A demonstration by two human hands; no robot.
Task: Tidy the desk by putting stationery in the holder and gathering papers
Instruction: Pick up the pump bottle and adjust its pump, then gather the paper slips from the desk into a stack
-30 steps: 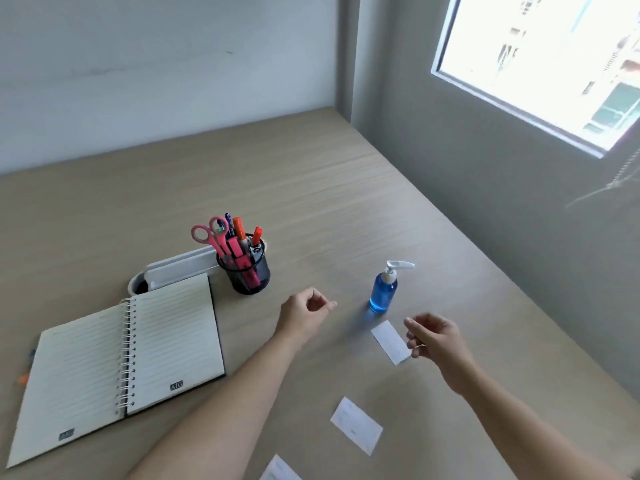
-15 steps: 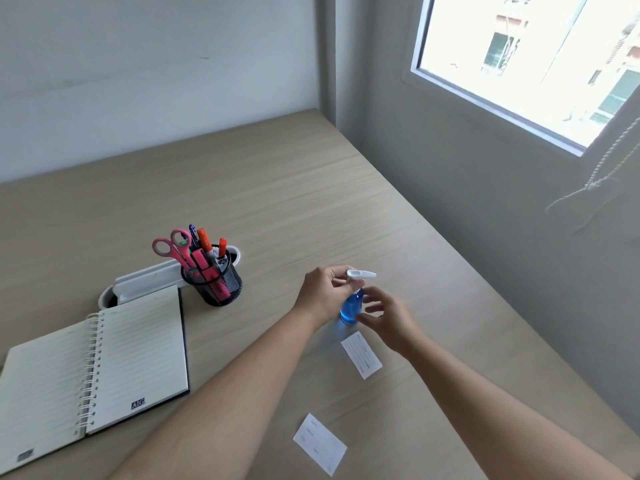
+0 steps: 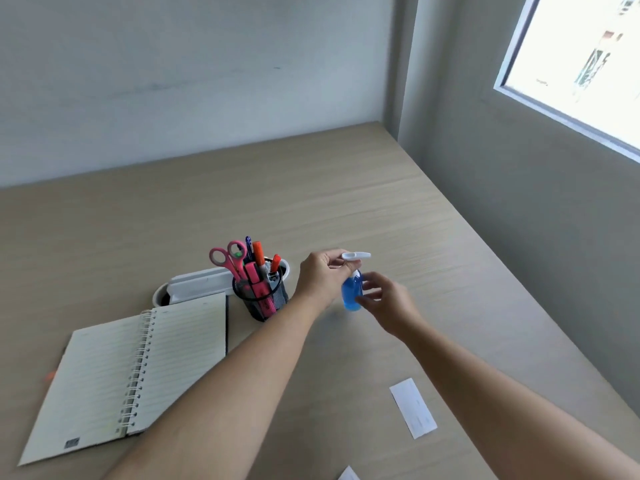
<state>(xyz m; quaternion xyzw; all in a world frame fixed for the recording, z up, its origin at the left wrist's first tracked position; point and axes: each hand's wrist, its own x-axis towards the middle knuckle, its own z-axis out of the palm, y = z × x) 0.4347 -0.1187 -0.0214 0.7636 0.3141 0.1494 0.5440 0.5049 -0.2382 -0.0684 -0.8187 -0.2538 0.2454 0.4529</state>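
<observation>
A small blue pump bottle [image 3: 351, 295] with a white pump head is off the desk, between my two hands. My left hand [image 3: 322, 280] grips it at the neck, just under the pump. My right hand [image 3: 384, 301] cups the bottle's lower right side, fingers spread and touching it. The black mesh holder [image 3: 260, 301] stands to the left, filled with pink scissors [image 3: 228, 259], highlighters and pens. A white paper slip [image 3: 412, 407] lies on the desk near my right forearm. The corner of another slip [image 3: 348, 474] shows at the bottom edge.
An open spiral notebook [image 3: 138, 372] lies at the front left. A white oval tray [image 3: 194, 287] sits behind it, next to the holder. A small orange thing [image 3: 50, 375] peeks out left of the notebook. Walls bound the wooden desk [image 3: 311, 202] at back and right.
Both hands went from empty to the bottle. My left hand has lifted it off the desk and moved it left toward the holder. The view has shifted.
</observation>
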